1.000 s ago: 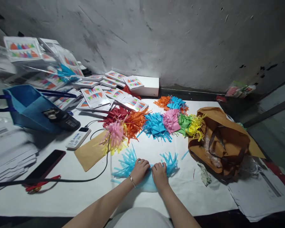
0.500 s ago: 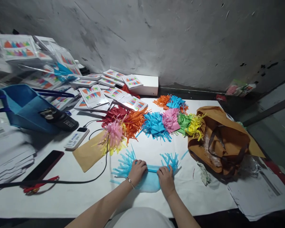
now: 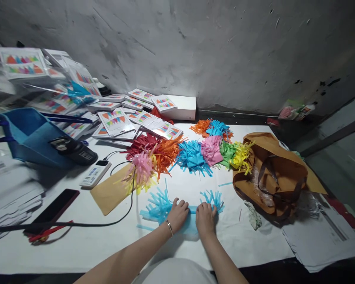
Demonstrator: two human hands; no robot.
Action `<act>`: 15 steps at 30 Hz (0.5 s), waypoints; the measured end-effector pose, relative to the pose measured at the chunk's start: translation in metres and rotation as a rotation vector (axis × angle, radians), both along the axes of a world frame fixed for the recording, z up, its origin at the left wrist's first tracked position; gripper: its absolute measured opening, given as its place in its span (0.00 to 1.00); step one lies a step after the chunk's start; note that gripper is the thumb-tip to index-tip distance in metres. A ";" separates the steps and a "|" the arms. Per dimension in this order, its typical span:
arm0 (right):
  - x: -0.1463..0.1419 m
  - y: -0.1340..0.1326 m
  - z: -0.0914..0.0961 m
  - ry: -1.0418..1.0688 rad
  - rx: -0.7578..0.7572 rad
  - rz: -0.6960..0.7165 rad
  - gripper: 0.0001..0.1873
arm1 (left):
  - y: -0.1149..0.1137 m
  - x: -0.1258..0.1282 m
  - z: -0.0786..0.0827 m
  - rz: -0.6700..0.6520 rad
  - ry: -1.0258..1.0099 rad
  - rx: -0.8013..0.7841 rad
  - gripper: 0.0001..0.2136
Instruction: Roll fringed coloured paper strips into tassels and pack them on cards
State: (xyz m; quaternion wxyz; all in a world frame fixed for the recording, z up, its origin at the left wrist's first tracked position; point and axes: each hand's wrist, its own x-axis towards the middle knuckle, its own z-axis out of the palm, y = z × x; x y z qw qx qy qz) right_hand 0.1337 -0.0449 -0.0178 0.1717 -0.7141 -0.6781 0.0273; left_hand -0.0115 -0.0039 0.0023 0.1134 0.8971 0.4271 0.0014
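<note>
Paper [image 3: 191,228] under hands [image 3: 178,215], bottle lettering [image 3: 85,155] illegible

Far: grey wall [image 3: 225,47], scuffed (dark chips toward the right). Near: white-covered table [image 3: 260,244]. Far right: grey-green surface [image 3: 349,169]. Light palest low mid-wall, dimmer at upper corners.

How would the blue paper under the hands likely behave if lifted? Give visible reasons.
The blue paper is probably floppy, since its cut strips splay loosely. It looks light, as its near part seems thin and sheer. The strips may tear easily, being so narrow.
</note>
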 end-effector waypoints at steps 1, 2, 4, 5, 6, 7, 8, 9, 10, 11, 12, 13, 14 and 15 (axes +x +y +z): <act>0.000 0.000 0.000 0.002 0.003 0.021 0.10 | 0.000 0.000 -0.001 -0.026 -0.003 -0.003 0.09; 0.000 -0.001 0.001 0.002 0.007 0.050 0.10 | 0.001 0.001 -0.002 -0.042 -0.006 -0.004 0.10; -0.001 -0.003 0.001 0.001 0.016 0.117 0.10 | 0.008 0.000 -0.005 -0.054 -0.010 -0.008 0.11; -0.002 -0.004 0.001 -0.001 0.022 0.151 0.09 | 0.012 0.000 -0.007 -0.051 -0.011 -0.010 0.10; -0.003 -0.004 0.000 -0.005 0.027 0.181 0.07 | 0.015 -0.002 -0.008 -0.045 -0.012 -0.011 0.09; -0.003 -0.005 -0.001 -0.009 0.034 0.206 0.06 | 0.019 -0.003 -0.008 -0.040 -0.014 -0.012 0.08; -0.003 -0.004 -0.003 -0.015 0.040 0.226 0.06 | 0.021 -0.005 -0.008 -0.039 -0.017 -0.012 0.07; -0.003 -0.004 -0.004 -0.021 0.046 0.241 0.06 | 0.022 -0.008 -0.008 -0.045 -0.021 -0.010 0.06; -0.003 -0.003 -0.006 -0.026 0.052 0.254 0.07 | 0.021 -0.010 -0.007 -0.058 -0.027 -0.008 0.05; -0.003 -0.003 -0.008 -0.031 0.057 0.263 0.08 | 0.019 -0.011 -0.005 -0.076 -0.033 -0.005 0.06; -0.002 -0.003 -0.009 -0.035 0.062 0.271 0.08 | 0.017 -0.012 -0.004 -0.097 -0.037 -0.003 0.06; -0.001 -0.003 -0.010 -0.038 0.066 0.276 0.09 | 0.015 -0.013 -0.003 -0.117 -0.041 0.000 0.08; 0.000 -0.003 -0.011 -0.040 0.070 0.280 0.09 | 0.012 -0.012 -0.003 -0.132 -0.043 0.002 0.10; 0.000 -0.003 -0.011 -0.042 0.073 0.281 0.09 | 0.011 -0.011 -0.003 -0.141 -0.045 0.004 0.12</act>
